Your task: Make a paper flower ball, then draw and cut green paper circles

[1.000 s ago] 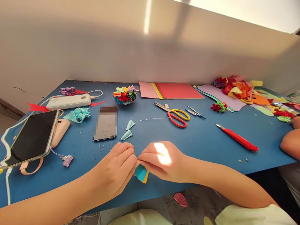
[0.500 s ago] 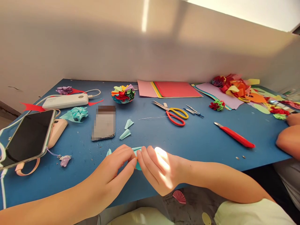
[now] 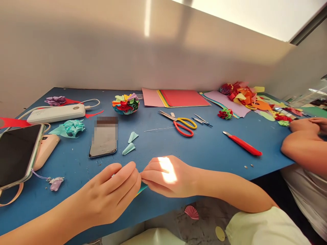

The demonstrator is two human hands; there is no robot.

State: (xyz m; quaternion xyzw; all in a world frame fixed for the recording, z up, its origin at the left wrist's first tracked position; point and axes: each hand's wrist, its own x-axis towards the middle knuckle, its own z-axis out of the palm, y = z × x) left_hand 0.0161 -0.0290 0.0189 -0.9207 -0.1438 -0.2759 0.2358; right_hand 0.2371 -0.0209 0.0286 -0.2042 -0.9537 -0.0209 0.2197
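Note:
My left hand (image 3: 111,194) and my right hand (image 3: 167,178) meet at the fingertips near the table's front edge. Both are closed on a teal piece of paper (image 3: 142,188), mostly hidden behind the fingers; its fold cannot be made out. Just beyond my hands lie two small light-blue folded paper cones (image 3: 133,137). A phone (image 3: 104,144) rests left of the cones. Farther back stand scissors (image 3: 184,127) with red and yellow handles, and a multicoloured ruffled paper ball (image 3: 126,104).
At left are a white power bank (image 3: 56,114), a propped phone (image 3: 19,154) and crumpled turquoise paper (image 3: 73,128). Coloured sheets (image 3: 185,98) lie by the wall. A red cutter (image 3: 245,145) lies at right, near another person's arm (image 3: 301,143). Paper scraps (image 3: 245,97) pile behind.
The view has swung to the right. My left hand has rolled over, its back now towards me, and my right hand lies flatter. The teal paper has tilted between them.

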